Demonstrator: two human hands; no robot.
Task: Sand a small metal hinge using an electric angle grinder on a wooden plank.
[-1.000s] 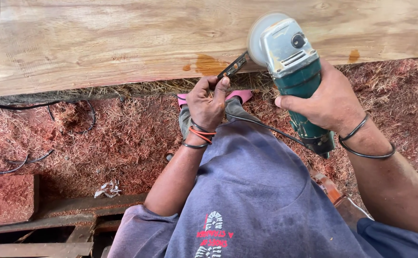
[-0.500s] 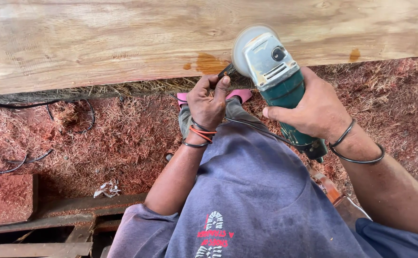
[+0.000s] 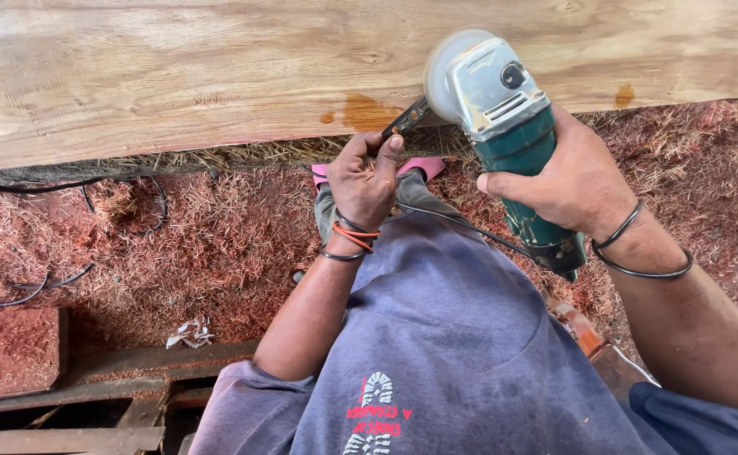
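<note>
A broad pale wooden slab point(image 3: 217, 76) with an orange-brown stain on its lower edge fills the top of the view, lying just beyond both hands, above a floor covered in reddish sawdust and wood shavings point(image 3: 175, 244). Below the hands, the person's grey-blue shirt point(image 3: 461, 354) with a red and white print takes up the lower middle of the view. The right hand point(image 3: 575, 181) is wrapped firmly around the body of a green and silver angle grinder point(image 3: 504, 118), whose round disc end points up against the slab's lower edge; dark bangles circle the right wrist. A thin black power cord point(image 3: 461, 226) runs from the grinder's tail, under the right hand, across towards the left wrist. The left hand point(image 3: 364, 181), just left of the grinder, closes its fingers on a small dark metal wrench point(image 3: 407, 118), whose far end reaches the grinder's disc. Orange and black bands sit on the left wrist. A pink strip point(image 3: 424, 166) shows just beneath the left hand.
</note>
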